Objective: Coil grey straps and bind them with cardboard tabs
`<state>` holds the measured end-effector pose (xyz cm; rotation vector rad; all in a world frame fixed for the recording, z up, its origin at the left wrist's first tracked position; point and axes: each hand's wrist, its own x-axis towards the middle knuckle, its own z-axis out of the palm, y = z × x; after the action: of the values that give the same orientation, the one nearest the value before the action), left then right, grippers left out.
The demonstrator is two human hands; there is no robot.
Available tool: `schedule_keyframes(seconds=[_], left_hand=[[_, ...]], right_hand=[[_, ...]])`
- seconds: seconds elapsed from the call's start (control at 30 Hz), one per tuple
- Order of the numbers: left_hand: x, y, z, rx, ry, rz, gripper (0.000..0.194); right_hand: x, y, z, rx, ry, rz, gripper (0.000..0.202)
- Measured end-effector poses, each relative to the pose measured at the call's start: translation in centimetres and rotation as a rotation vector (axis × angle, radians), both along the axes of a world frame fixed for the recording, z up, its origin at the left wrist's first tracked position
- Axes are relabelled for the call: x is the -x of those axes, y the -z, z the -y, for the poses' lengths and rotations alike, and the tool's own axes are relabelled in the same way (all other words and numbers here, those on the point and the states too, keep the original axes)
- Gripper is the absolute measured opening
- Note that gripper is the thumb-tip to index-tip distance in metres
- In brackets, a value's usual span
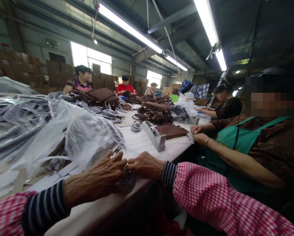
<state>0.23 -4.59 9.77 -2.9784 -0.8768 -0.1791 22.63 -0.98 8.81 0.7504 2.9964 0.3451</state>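
Observation:
My left hand (97,177) and my right hand (146,165) meet at the near edge of the white table (134,141). Both have bent fingers closed around a small dark grey, shiny bundle (127,181), which looks wrapped in clear plastic. The fingers hide most of it. Just beyond my hands stands a grey tape dispenser (154,135), with a coiled grey strap (136,127) beside it. Clear plastic bags (75,131) over grey straps lie to the left of my hands.
Brown bags (170,131) lie behind the dispenser, with taller piles farther back. At the right, close by, a person in a green apron (235,141) works with both hands over the table edge. Other people sit around the far side. White paper strips (68,169) lie at the left.

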Motion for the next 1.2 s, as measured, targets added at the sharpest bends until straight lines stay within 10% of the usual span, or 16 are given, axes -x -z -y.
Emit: schedule_keyframes(seconds=[0.23,0.5,0.77,1.07,1.2], left_hand=[[-0.3,0.4,2.0,0.124,-0.235,0.004,0.021],[4.4,0.4,0.5,0.124,0.017,0.148,0.03],[7.3,-1.3,-1.2,0.182,0.021,0.071,0.035],[3.6,0.6,-0.1,0.024,-0.247,0.117,0.016],[3.4,2.0,-0.5,0.101,-0.176,0.21,0.015]], right_hand=[[0.7,-0.4,0.1,0.113,0.025,-0.093,0.012],[1.6,-1.8,-0.5,0.325,0.148,-0.126,0.053],[3.4,-1.9,-1.0,0.18,0.074,-0.087,0.019],[4.7,-0.4,-0.9,0.186,0.039,-0.14,0.01],[4.0,-0.9,-1.7,0.396,0.096,-0.241,0.024]])
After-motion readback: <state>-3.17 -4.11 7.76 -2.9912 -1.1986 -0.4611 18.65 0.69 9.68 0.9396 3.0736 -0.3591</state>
